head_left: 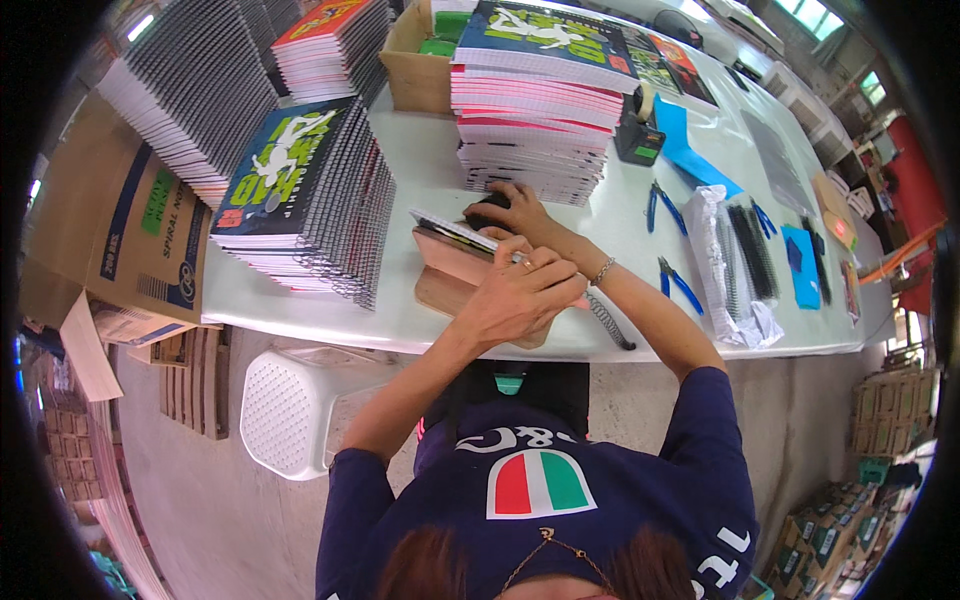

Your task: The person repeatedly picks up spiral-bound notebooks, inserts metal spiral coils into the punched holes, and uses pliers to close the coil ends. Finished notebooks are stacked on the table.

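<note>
A notebook stands on edge against a wooden stand near the table's front edge. My left hand is closed at the notebook's right end, fingers pinched around a wire spiral. The loose end of that dark spiral wire sticks out to the right from under the hand, over the table. My right hand reaches across to the notebook's far side, its fingers curled over a dark part there. The fingertips' exact hold is partly hidden.
Stacks of spiral notebooks stand at left, with a tall stack of notebooks behind my hands. To the right lie blue-handled pliers, a tape dispenser and wire spirals in white wrapping. A white stool stands below the table.
</note>
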Available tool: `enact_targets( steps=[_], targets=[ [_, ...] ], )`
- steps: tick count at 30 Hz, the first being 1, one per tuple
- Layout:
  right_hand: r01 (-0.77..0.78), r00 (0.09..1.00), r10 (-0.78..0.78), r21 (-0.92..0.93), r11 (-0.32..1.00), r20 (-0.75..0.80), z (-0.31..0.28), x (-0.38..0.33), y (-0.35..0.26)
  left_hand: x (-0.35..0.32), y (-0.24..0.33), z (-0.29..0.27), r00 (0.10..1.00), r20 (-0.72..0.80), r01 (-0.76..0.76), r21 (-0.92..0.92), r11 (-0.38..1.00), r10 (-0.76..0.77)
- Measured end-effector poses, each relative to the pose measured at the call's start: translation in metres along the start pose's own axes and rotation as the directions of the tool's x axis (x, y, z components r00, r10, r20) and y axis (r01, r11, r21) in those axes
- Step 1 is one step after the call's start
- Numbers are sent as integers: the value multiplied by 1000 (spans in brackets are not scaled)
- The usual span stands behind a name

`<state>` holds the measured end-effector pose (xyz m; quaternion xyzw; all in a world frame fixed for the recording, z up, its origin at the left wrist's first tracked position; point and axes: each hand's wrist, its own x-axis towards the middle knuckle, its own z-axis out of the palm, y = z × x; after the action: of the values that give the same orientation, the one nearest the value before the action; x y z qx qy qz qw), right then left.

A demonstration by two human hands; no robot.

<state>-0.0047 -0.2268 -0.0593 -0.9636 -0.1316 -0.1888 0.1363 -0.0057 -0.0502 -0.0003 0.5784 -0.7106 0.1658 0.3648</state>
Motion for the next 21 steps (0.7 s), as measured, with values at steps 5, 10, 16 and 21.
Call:
enact_targets(
  steps=[5,10,16,21],
  targets=[
    [-269,963,259,179,947,76,-17,-27,5,3,1,-6,999,25,27,-21,999,-27],
    [-466,884,466,181,866,46,-55,-89,8,7,2,-5,998,25,59,-113,992,-57],
    [-419,754,622,885,206,212,-82,-113,-18,14,8,-9,996,12,87,-84,993,-86],
    [-159,900,395,983,-95,184,-113,-115,-42,11,6,-10,995,59,89,-60,994,-85]
  ],
)
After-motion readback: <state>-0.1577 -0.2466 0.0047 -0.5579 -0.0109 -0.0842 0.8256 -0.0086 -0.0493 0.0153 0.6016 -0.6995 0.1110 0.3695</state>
